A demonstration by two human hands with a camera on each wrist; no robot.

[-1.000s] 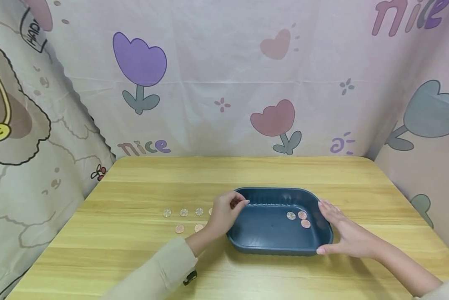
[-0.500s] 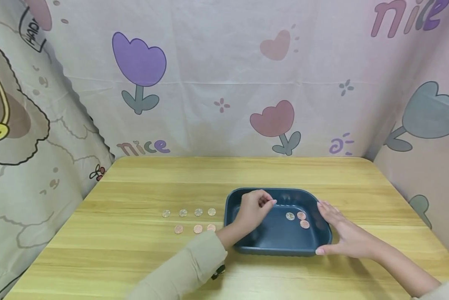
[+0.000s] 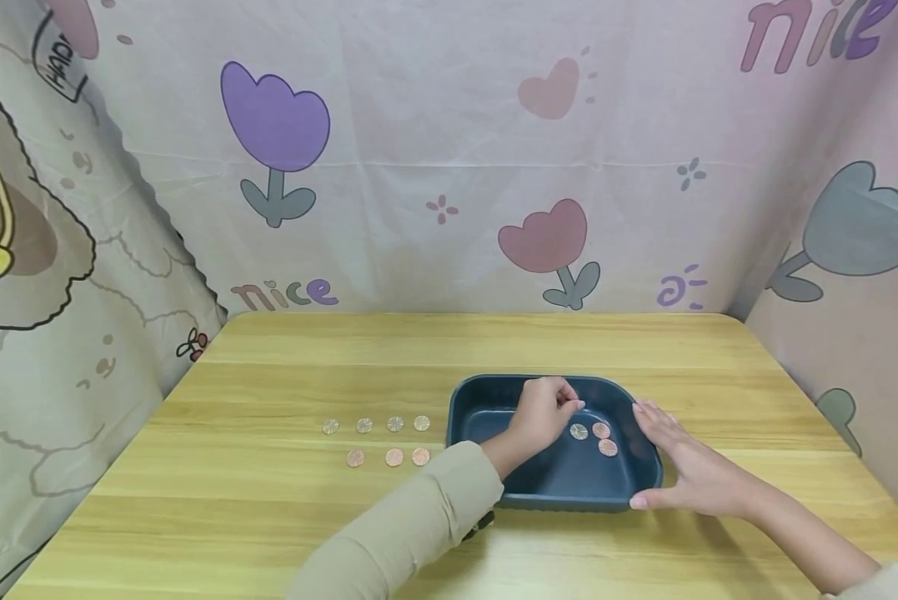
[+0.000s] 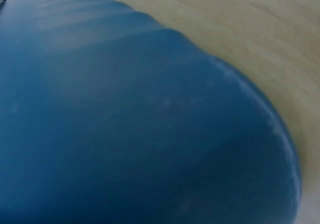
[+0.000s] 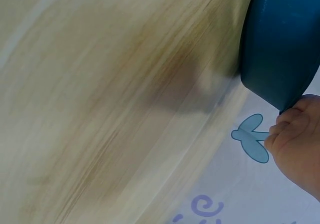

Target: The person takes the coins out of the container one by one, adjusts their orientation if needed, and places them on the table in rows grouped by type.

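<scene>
My left hand [image 3: 544,414] is over the inside of a dark blue tray [image 3: 576,477], thumb and forefinger pinched together on a coin that is mostly hidden by the fingertips. Just in front of those fingertips, a silvery coin [image 3: 579,432] and two copper-coloured coins [image 3: 601,431] lie on the tray floor at the right end. My right hand [image 3: 699,467] rests on the tray's right end, fingers extended against the rim and the thumb at the front corner. The left wrist view is filled by the blue tray wall [image 4: 150,109], with no fingers plainly seen.
To the tray's left, several silvery coins [image 3: 395,424] form a row on the wooden table [image 3: 268,517]. A row of copper-coloured coins [image 3: 393,457] lies nearer the front. A printed curtain [image 3: 418,125] hangs behind the table and along its sides.
My left hand has moved right from the tray's left rim to above its right half, uncovering coins on the table. The right hand and tray stay in place.
</scene>
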